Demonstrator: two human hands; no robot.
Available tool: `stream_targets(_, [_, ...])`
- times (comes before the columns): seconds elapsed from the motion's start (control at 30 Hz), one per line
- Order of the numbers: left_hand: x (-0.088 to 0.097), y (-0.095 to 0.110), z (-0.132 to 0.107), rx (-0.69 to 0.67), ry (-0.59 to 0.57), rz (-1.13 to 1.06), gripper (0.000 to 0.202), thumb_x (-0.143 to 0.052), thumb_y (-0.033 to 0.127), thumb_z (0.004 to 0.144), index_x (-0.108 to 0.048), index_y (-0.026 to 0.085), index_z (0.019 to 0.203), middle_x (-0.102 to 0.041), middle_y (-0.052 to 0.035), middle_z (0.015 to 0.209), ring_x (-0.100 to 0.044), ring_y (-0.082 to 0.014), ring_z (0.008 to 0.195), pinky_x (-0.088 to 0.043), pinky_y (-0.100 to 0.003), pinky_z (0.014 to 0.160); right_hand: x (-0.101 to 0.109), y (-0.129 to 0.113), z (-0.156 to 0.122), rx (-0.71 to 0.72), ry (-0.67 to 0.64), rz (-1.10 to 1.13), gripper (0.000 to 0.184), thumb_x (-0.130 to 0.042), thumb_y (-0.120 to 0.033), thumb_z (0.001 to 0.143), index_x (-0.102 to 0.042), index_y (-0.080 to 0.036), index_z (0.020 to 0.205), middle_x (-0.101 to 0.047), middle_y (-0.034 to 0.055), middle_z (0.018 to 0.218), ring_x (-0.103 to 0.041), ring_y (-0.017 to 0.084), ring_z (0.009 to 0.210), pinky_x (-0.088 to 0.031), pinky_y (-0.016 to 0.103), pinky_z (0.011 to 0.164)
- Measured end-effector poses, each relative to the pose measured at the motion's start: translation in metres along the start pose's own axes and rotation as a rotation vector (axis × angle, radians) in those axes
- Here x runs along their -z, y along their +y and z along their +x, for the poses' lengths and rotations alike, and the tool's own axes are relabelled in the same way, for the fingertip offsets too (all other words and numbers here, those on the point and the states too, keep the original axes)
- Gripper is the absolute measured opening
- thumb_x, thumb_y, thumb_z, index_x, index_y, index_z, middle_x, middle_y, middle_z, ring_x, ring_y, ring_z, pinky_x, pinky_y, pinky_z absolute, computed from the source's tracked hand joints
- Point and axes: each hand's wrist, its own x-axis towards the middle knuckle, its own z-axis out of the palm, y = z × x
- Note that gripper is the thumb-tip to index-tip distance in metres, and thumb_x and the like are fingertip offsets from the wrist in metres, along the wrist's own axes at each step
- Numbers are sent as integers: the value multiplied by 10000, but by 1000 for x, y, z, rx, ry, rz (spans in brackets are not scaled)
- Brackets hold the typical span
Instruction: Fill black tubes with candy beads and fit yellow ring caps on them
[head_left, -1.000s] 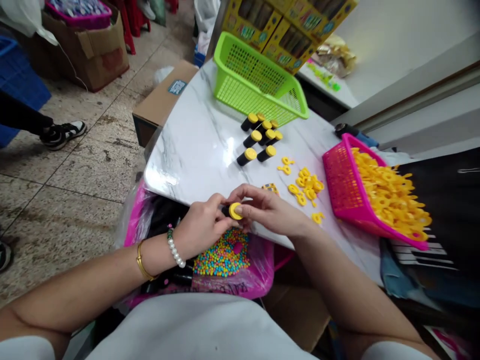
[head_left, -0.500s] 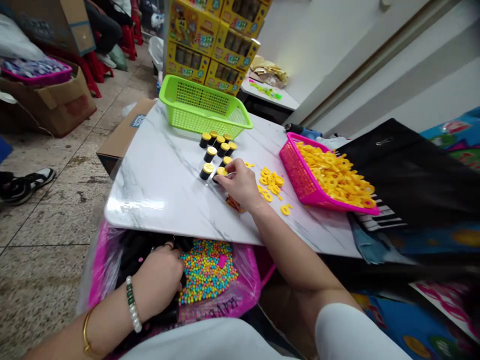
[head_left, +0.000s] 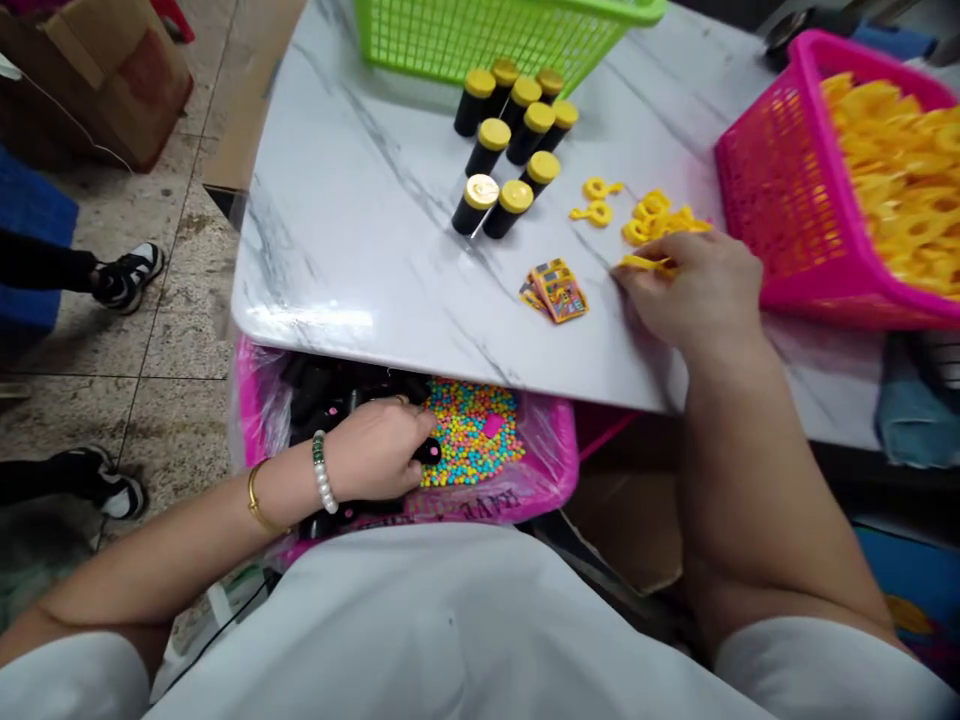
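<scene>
My left hand (head_left: 379,447) is closed around a small black tube (head_left: 429,452) with a pink dot on its end, over the pink tub below the table edge. Small coloured balls (head_left: 472,430) and more black tubes (head_left: 307,390) fill that tub. My right hand (head_left: 705,295) pinches a yellow ring-shaped wand (head_left: 646,263) just above the tabletop. Beside its fingers lies a pile of similar yellow ring pieces (head_left: 654,215). Several black tubes with yellow caps (head_left: 512,205) stand upright in a cluster. Small printed cards (head_left: 559,290) lie overlapped nearby.
A pink basket (head_left: 795,220) heaped with yellow pieces stands at the right of the marbled table (head_left: 337,220). Behind the capped tubes is a green basket (head_left: 480,45). A cardboard box (head_left: 112,80) and another person's shoes (head_left: 131,278) are on the floor at left.
My right hand has left the capped tubes and moved right to the yellow pieces, where it holds one. My left hand has shifted toward the balls with a black tube. The view has tilted down.
</scene>
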Motion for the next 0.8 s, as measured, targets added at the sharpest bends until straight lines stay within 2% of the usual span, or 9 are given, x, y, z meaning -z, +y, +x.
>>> stream_targets(0.13, [-10,16,12,33,51,138,178,-497,97,892,-650,93,984,-684,-150,882,-645,-273,852,-502,-378,733,9,-9,-3,71,-21,86,330,-657,-178,862,-733,-122,1179,-692,186,1189,-645,257,1057,-460,372,909])
stream_targets(0.23, [-16,24,22,-112,0,201,197,-482,84,927,-678,85,946,-677,-164,934,-641,-280,890,-502,-389,754,18,-15,-6,137,-79,210,460,-723,-126,788,-698,-147,1247,-721,135,1136,-664,198,927,-476,349,894])
stream_targets(0.3, [-18,24,25,-195,-50,155,198,-497,90,932,-695,92,948,-680,-148,960,-646,-257,864,-512,-372,743,20,-16,-9,187,-71,282,414,-708,-110,805,-716,-160,1216,-734,104,1111,-667,172,929,-477,330,917])
stream_targets(0.37, [-18,20,25,-184,-39,67,198,-519,94,932,-709,105,989,-688,-134,983,-654,-237,868,-527,-358,765,20,-16,-10,199,-34,305,301,-656,-101,853,-756,-157,1131,-736,104,1115,-659,172,1003,-462,332,958])
stream_targets(0.43, [-15,13,22,-170,11,-97,188,-606,118,904,-719,124,1054,-703,-121,1021,-664,-229,933,-534,-347,838,19,-13,-11,140,-11,349,280,-643,-105,869,-759,-143,1121,-731,125,1125,-656,173,1009,-463,338,948])
stream_targets(0.53, [-9,1,16,-234,105,-483,351,-744,172,826,-699,153,1174,-724,-92,1085,-673,-202,1007,-522,-305,915,22,-3,-15,-36,-27,685,335,-647,-104,868,-712,-147,1194,-740,115,971,-651,126,770,-491,315,745])
stream_targets(0.63, [-5,-7,13,-257,230,-670,379,-734,157,830,-682,163,1205,-734,-68,1091,-677,-170,1006,-514,-279,914,29,8,-22,-150,-139,1103,362,-565,-95,916,-648,-192,1255,-620,-4,636,-528,78,519,-374,289,536])
stream_targets(0.7, [-6,-7,15,-235,254,-547,310,-703,117,841,-700,157,1148,-735,-69,1066,-669,-183,997,-506,-307,922,32,14,-28,-173,-222,1236,348,-537,-125,932,-643,-242,1242,-486,-58,533,-438,62,455,-281,286,496])
stream_targets(0.8, [-15,2,20,-209,148,-163,146,-628,108,888,-728,123,993,-724,-96,938,-651,-230,920,-501,-367,872,37,16,-38,-158,-251,1323,275,-551,-181,897,-700,-285,1103,-451,-50,570,-349,42,448,-242,303,500])
